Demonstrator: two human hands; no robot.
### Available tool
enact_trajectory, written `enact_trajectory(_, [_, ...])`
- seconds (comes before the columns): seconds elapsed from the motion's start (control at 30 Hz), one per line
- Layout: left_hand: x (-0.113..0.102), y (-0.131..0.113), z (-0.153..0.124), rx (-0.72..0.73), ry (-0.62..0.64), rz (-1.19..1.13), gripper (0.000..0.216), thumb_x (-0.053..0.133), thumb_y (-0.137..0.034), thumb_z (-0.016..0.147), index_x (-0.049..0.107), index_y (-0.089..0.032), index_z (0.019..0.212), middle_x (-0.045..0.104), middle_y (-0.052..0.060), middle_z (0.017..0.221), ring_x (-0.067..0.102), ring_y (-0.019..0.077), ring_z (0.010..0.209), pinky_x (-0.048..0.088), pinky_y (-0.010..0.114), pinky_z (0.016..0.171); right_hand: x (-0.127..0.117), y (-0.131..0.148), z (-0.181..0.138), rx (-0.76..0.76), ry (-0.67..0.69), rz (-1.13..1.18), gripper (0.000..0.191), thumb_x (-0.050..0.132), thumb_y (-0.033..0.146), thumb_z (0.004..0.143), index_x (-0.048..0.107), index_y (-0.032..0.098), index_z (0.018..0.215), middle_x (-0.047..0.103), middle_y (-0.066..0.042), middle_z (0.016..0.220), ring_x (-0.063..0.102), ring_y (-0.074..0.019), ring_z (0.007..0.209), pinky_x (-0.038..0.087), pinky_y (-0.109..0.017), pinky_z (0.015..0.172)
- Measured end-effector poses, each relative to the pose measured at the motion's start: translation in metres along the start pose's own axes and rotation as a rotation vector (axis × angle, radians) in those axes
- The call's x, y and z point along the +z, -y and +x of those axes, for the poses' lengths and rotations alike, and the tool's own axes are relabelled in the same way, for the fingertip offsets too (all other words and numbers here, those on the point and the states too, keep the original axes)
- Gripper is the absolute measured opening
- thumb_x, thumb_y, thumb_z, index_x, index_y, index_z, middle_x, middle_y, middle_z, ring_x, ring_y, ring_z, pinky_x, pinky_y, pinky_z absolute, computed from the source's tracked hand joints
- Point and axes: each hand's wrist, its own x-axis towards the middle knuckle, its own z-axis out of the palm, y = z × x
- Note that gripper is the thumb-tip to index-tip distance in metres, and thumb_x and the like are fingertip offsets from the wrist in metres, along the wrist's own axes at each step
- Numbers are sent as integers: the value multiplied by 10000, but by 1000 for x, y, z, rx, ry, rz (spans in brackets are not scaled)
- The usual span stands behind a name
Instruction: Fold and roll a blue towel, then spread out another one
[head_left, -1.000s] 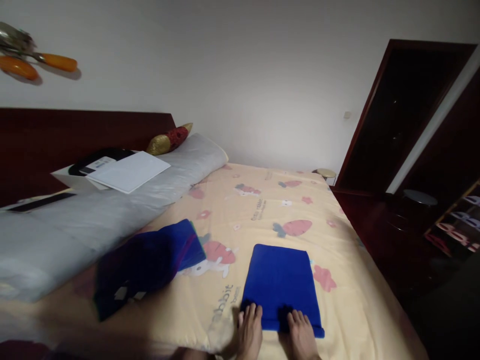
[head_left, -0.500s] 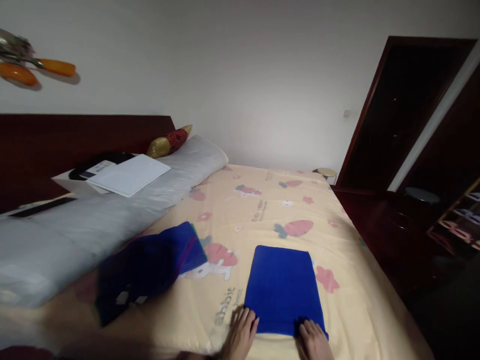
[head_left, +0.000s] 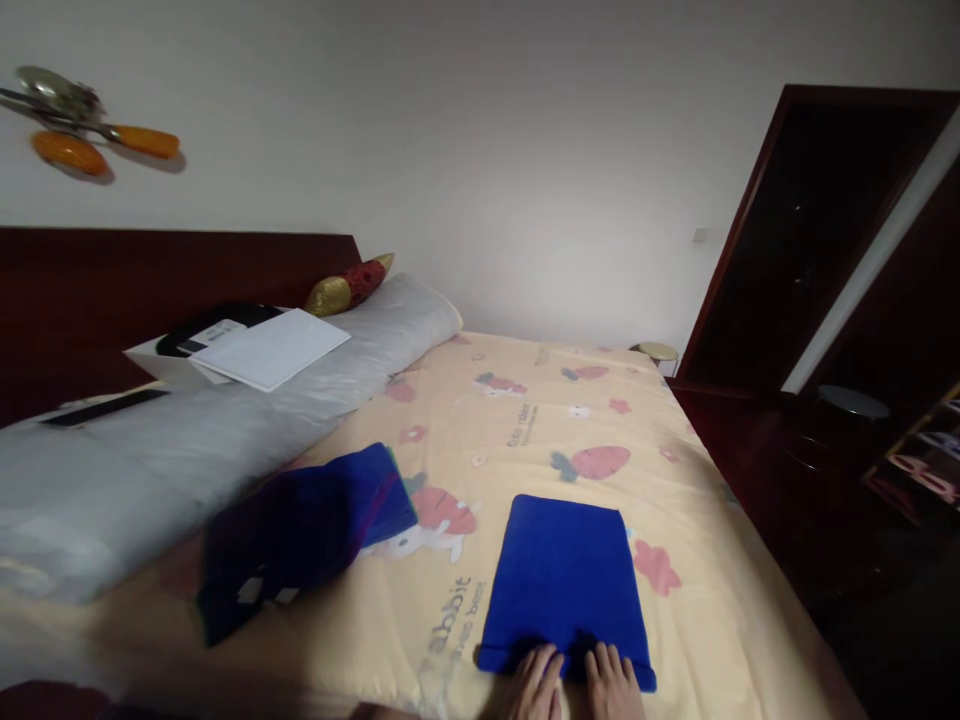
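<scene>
Folded blue cloth (head_left: 564, 585) is lying flat on the carrot-print bedspread (head_left: 525, 420), right of a darker blue pile (head_left: 300, 530), while the left hand (head_left: 534, 685) and right hand (head_left: 613, 685) are pressing open, fingers flat and close together, pinching nothing, on its near edge.

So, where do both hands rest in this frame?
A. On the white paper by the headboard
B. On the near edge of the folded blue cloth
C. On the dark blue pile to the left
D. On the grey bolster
B: the left hand and right hand lie side by side with fingers flat on the near edge of the folded blue cloth on the bedsheet.
</scene>
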Motion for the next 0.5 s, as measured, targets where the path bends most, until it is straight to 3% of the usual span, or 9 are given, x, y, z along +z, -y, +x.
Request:
enact_trajectory(0.13, [12, 0, -5, 5, 1, -38, 378, 464, -222, 861, 633, -277, 1195, 728, 2, 1098, 686, 150, 989, 577, 205, 829, 9, 16, 4, -143, -165, 18, 423, 430, 211, 838, 611, 304, 1209, 724, -17, 1054, 675, -208, 909, 497, -312, 771])
enact_trajectory(0.27, [1, 13, -2, -12, 101, -38, 360, 471, -318, 905, 615, -298, 1234, 683, -24, 1207, 661, 137, 1057, 562, 189, 880, 5, 14, 6, -344, -275, -24, 448, 430, 355, 909, 532, 234, 1329, 684, -28, 1174, 659, -168, 1032, 510, -241, 844])
enact_trajectory(0.33, [-9, 23, -1, -51, 147, -6, 366, 482, -344, 910, 602, -305, 1253, 647, -35, 1264, 635, 149, 1114, 556, 206, 909, -5, 2, 4, -391, -290, -69, 466, 464, 431, 913, 542, 219, 1321, 688, -31, 1162, 664, -169, 1028, 518, -236, 840])
enact_trajectory(0.5, [-24, 57, -16, -139, 204, 90, 403, 502, -321, 885, 574, -366, 1279, 595, -64, 1327, 588, 212, 1194, 559, 310, 943, -33, -48, -13, -306, -298, -165, 434, 580, 414, 870, 599, 214, 1255, 689, -37, 1157, 681, -179, 989, 540, -238, 802])
